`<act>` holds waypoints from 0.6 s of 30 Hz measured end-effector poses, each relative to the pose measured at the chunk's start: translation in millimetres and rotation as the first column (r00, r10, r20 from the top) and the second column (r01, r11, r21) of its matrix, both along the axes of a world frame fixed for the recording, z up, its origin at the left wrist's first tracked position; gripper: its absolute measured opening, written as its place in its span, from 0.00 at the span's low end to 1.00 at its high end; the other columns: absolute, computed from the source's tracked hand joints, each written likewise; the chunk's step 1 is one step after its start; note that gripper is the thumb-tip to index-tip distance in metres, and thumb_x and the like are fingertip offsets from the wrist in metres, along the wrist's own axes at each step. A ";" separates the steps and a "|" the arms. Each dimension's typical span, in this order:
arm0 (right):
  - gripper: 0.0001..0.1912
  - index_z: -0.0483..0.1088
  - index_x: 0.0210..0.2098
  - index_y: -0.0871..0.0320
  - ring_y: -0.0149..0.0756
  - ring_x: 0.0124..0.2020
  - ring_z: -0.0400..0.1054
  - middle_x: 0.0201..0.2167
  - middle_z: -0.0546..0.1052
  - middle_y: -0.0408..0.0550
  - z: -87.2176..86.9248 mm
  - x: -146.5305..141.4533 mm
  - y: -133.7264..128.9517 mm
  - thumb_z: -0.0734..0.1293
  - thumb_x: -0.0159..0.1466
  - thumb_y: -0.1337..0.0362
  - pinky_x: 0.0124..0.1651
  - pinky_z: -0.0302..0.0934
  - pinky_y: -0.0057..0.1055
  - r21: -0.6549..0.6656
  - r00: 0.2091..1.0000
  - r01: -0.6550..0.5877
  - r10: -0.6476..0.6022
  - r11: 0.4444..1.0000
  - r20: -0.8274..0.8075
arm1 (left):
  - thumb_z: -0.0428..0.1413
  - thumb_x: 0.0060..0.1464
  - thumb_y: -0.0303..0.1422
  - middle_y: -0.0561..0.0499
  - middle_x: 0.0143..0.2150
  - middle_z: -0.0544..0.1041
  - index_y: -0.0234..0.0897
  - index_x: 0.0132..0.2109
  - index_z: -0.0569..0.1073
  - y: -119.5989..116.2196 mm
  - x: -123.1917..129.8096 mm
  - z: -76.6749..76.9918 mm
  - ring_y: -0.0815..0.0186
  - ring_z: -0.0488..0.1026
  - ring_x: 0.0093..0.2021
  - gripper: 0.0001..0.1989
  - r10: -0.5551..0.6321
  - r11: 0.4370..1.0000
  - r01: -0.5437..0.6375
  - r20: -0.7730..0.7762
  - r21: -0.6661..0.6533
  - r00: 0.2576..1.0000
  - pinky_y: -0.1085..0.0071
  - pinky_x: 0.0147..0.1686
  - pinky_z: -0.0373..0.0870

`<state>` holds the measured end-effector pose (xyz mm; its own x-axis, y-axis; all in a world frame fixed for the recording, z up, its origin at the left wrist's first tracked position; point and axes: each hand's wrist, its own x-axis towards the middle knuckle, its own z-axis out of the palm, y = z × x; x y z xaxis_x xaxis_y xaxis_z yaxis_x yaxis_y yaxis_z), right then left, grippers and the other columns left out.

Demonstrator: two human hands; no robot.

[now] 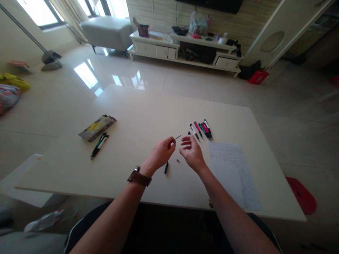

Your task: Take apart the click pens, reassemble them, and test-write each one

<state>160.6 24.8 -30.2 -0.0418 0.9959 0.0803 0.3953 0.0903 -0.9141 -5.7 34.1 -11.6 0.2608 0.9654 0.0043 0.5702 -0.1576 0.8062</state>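
Note:
My left hand, a brown-strapped watch on its wrist, pinches a thin pen refill whose light tip points up and to the right. Just right of that tip is my right hand, its fingers bent and apart, with nothing visible in them. Below the hands lie a dark pen barrel piece and a small dark pen part. Beyond my right hand several pens in white, pink and green with black grips lie side by side; another is partly hidden behind its fingers.
On the white table, a grey and yellow box lies at left beside green and white pens. Sheets of handwritten paper lie under my right forearm. Past the table stand a low white cabinet and a grey bench.

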 end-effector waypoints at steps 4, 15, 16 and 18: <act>0.18 0.75 0.43 0.55 0.43 0.53 0.64 0.45 0.77 0.49 -10.4 -3.6 -17.5 0.65 0.57 0.78 0.57 0.60 0.44 -0.021 0.776 -0.405 0.356 0.914 0.520 | 0.51 0.57 0.30 0.59 0.22 0.63 0.38 0.38 0.72 2.9 -3.0 -3.1 0.71 0.58 0.23 0.06 0.044 0.999 -0.044 -0.024 -0.001 0.999 0.72 0.26 0.51; 0.07 0.77 0.39 0.55 0.43 0.48 0.67 0.41 0.78 0.51 -12.1 -20.7 -23.4 0.67 0.64 0.70 0.48 0.61 0.39 -0.067 0.704 -0.426 0.376 0.902 0.603 | 0.50 0.60 0.33 0.58 0.23 0.65 0.38 0.36 0.71 2.4 -4.0 -0.7 0.71 0.60 0.25 0.06 0.032 0.999 -0.033 -0.072 -0.013 0.997 0.72 0.27 0.52; 0.08 0.76 0.42 0.56 0.41 0.45 0.69 0.40 0.78 0.50 -6.5 -13.7 -17.8 0.66 0.65 0.70 0.47 0.62 0.38 -0.043 0.775 -0.360 0.324 0.932 0.542 | 0.49 0.61 0.36 0.57 0.24 0.65 0.38 0.35 0.70 2.1 -4.2 0.1 0.70 0.60 0.25 0.09 0.022 1.000 -0.023 -0.070 -0.012 0.997 0.71 0.27 0.52; 0.08 0.75 0.43 0.55 0.39 0.42 0.70 0.39 0.79 0.49 4.6 3.4 -6.8 0.65 0.67 0.67 0.45 0.63 0.35 0.010 0.899 -0.251 0.230 0.968 0.372 | 0.46 0.65 0.39 0.56 0.25 0.67 0.38 0.33 0.69 1.8 -4.3 1.5 0.70 0.60 0.26 0.15 -0.006 1.000 0.006 -0.058 -0.009 0.998 0.70 0.28 0.51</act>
